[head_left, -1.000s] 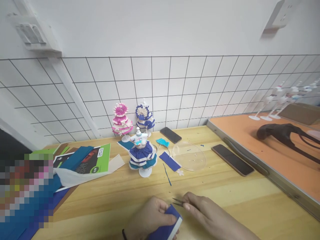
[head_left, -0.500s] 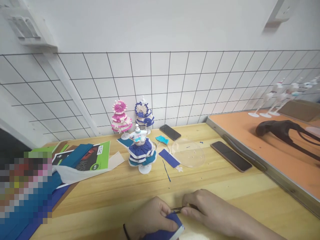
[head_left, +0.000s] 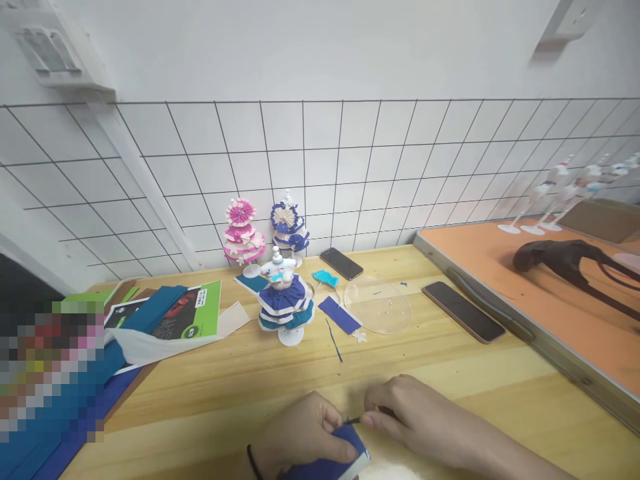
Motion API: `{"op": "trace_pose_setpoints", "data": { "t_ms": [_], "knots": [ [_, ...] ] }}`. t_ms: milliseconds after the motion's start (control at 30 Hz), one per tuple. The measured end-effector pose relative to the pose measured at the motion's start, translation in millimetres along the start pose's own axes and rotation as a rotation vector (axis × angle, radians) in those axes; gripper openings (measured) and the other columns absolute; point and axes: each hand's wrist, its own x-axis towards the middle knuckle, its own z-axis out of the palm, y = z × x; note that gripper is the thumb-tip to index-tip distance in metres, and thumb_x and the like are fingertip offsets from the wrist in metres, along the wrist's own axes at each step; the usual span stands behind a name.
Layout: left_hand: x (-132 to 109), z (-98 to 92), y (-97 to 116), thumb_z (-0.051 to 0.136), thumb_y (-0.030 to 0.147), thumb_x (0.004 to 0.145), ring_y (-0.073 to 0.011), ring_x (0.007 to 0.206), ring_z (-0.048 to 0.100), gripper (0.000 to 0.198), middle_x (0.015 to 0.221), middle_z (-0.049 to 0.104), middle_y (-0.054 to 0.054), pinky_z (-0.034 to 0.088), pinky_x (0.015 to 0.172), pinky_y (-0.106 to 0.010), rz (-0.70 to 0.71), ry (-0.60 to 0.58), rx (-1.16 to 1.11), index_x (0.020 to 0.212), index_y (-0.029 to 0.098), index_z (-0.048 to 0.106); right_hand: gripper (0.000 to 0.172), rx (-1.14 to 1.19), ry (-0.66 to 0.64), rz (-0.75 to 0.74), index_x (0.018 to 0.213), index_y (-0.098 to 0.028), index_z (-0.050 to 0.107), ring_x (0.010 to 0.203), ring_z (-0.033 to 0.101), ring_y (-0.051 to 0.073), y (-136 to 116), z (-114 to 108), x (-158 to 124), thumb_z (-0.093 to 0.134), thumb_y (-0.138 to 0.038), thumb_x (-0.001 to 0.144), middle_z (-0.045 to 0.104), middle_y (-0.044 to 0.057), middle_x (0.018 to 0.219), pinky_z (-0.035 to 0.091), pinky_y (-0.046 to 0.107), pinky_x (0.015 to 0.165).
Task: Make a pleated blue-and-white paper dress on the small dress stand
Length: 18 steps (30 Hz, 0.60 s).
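Observation:
My left hand (head_left: 305,433), with a dark band on its wrist, pinches a piece of folded blue crepe paper (head_left: 345,443) with a whitish edge, low in the view. Just to the right, my right hand (head_left: 395,407) is closed on scissors (head_left: 354,421). Their dark blades touch the paper's upper edge beside my left fingertips; the handles are mostly hidden. Beyond my hands a small dress-form figure (head_left: 285,300) in a blue, white and teal ruffled skirt stands upright on a round white base.
Behind stand a pink paper-dress figure (head_left: 244,233) and a blue-and-cream one (head_left: 289,227). A blue paper strip (head_left: 340,315), a clear round disc (head_left: 377,305) and two phones (head_left: 463,311) lie to the right. Papers (head_left: 195,313) fill the left; an orange board (head_left: 550,293) borders the right.
The scissor blades have drawn closer together at the paper's edge. Both hands stay in nearly the same place, and the view shifts very slightly.

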Motion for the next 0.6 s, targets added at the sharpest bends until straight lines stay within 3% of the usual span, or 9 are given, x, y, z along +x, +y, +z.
{"op": "trace_pose_setpoints", "data": {
  "t_ms": [167, 300, 467, 600],
  "knots": [
    [-3.1, 0.4, 3.5, 0.073, 0.029, 0.055, -0.0087, 0.040, 0.046, 0.013, 0.052, 0.063, 0.003, 0.031, 0.044, -0.022, 0.005, -0.017, -0.011, 0.059, 0.016, 0.069, 0.033, 0.065, 0.029, 0.009, 0.069, -0.019, 0.061, 0.056, 0.051, 0.013, 3.7, 2.3, -3.5, 0.042, -0.035, 0.091, 0.061, 0.000, 0.063, 0.030, 0.023, 0.052],
    [-3.8, 2.1, 9.1, 0.074, 0.033, 0.058, -0.0128, 0.046, 0.056, 0.022, 0.059, 0.068, -0.002, 0.042, 0.053, -0.026, 0.009, -0.039, -0.153, 0.067, 0.014, 0.069, 0.035, 0.239, 0.097, 0.099, 0.075, -0.019, 0.056, 0.064, 0.055, 0.015, 10.4, 8.6, -7.4, 0.036, -0.042, 0.093, 0.062, 0.001, 0.071, 0.038, 0.024, 0.059],
    [0.1, 2.1, 10.9, 0.074, 0.034, 0.062, -0.0163, 0.059, 0.064, 0.028, 0.067, 0.070, -0.008, 0.046, 0.061, -0.028, 0.146, 0.041, -0.325, 0.074, 0.011, 0.064, 0.039, 0.561, 0.150, 0.212, 0.083, -0.020, 0.056, 0.087, 0.059, 0.021, 10.8, 20.1, -13.3, 0.034, -0.051, 0.092, 0.064, 0.003, 0.086, 0.044, 0.027, 0.077],
    [3.2, 2.9, 11.6, 0.074, 0.031, 0.064, -0.0163, 0.060, 0.064, 0.027, 0.068, 0.070, -0.008, 0.044, 0.058, -0.025, 0.217, 0.070, -0.348, 0.077, 0.011, 0.061, 0.039, 0.689, 0.115, 0.181, 0.090, -0.020, 0.059, 0.099, 0.057, 0.023, 7.6, 29.0, -14.2, 0.036, -0.052, 0.091, 0.066, 0.004, 0.097, 0.042, 0.029, 0.088]
  ]
}}
